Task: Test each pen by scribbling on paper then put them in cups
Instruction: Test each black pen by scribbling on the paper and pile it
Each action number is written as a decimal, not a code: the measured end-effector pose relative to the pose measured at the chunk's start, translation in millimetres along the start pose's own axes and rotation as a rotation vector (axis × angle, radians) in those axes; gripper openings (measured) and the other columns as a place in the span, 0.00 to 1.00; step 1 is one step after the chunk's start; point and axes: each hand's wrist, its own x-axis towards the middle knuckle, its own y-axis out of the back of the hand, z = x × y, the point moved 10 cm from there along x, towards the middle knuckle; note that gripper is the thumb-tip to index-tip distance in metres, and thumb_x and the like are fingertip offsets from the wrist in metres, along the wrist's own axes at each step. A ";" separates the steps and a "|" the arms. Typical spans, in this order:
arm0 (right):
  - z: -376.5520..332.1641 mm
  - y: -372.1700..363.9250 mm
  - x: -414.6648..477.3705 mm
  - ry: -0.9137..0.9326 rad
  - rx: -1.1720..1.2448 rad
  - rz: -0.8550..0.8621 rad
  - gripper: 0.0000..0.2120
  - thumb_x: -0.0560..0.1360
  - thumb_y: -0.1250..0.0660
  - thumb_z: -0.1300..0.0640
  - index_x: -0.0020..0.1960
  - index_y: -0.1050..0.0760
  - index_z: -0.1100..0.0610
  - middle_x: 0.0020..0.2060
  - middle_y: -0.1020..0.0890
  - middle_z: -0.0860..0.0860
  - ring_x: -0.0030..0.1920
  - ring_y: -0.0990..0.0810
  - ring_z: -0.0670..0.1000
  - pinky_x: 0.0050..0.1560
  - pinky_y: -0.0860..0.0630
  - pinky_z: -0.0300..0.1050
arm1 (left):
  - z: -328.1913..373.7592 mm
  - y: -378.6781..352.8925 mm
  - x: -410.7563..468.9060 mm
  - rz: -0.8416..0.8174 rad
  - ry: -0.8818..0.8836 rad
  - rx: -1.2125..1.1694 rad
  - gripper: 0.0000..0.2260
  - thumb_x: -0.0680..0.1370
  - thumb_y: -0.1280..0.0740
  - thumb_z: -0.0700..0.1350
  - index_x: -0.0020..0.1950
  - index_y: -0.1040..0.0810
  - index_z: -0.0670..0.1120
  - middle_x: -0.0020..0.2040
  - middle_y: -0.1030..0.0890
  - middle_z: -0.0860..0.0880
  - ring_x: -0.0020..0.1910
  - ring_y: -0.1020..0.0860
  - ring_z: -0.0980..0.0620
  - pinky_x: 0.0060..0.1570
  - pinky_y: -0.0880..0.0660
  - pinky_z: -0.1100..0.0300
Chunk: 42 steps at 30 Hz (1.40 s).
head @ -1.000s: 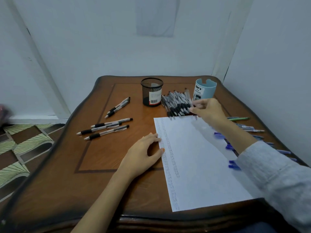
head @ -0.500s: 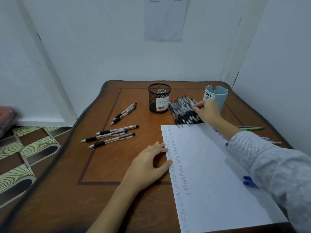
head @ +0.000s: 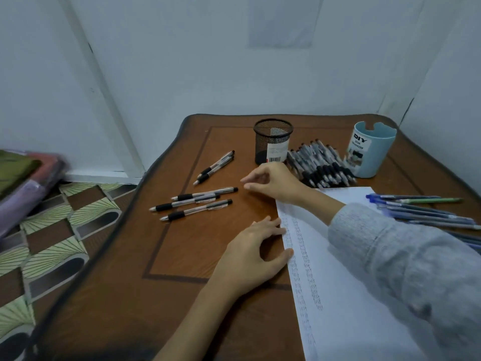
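A brown wooden table (head: 182, 256) with a dark inlaid border and a wavy edge. At the back stand a black mesh cup (head: 273, 142) and a light blue cup (head: 372, 152), with a heap of black-grip pens (head: 320, 165) between them. A scribbled sheet of paper (head: 351, 308) lies on the right half. On the left lie a pair of pens (head: 214, 168) and, nearer, three more pens (head: 195, 203) side by side. Blue pens (head: 421, 212) and a green pen (head: 432, 201) lie by the right edge
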 end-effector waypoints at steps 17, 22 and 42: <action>20.3 7.6 -2.4 -0.212 0.494 0.056 0.03 0.76 0.31 0.57 0.49 0.20 0.52 0.45 0.19 0.48 0.45 0.22 0.44 0.43 0.22 0.35 | -2.8 1.1 0.8 0.008 0.001 -0.043 0.21 0.75 0.31 0.56 0.67 0.24 0.52 0.70 0.29 0.58 0.71 0.38 0.64 0.73 0.43 0.63; 25.2 54.0 -25.2 -0.317 0.874 0.335 0.05 0.81 0.39 0.58 0.52 0.26 0.57 0.44 0.17 0.52 0.46 0.19 0.48 0.43 0.22 0.40 | -5.9 0.3 0.5 -0.007 0.032 -0.057 0.21 0.75 0.31 0.56 0.66 0.25 0.53 0.70 0.29 0.59 0.71 0.39 0.66 0.72 0.45 0.66; 5.4 92.4 -141.0 -0.408 1.452 0.502 0.10 0.78 0.39 0.57 0.55 0.23 0.57 0.23 0.31 0.47 0.17 0.44 0.42 0.17 0.49 0.33 | 0.6 3.2 -0.3 -0.007 0.056 -0.053 0.18 0.75 0.30 0.52 0.64 0.23 0.51 0.69 0.27 0.55 0.71 0.35 0.60 0.72 0.40 0.56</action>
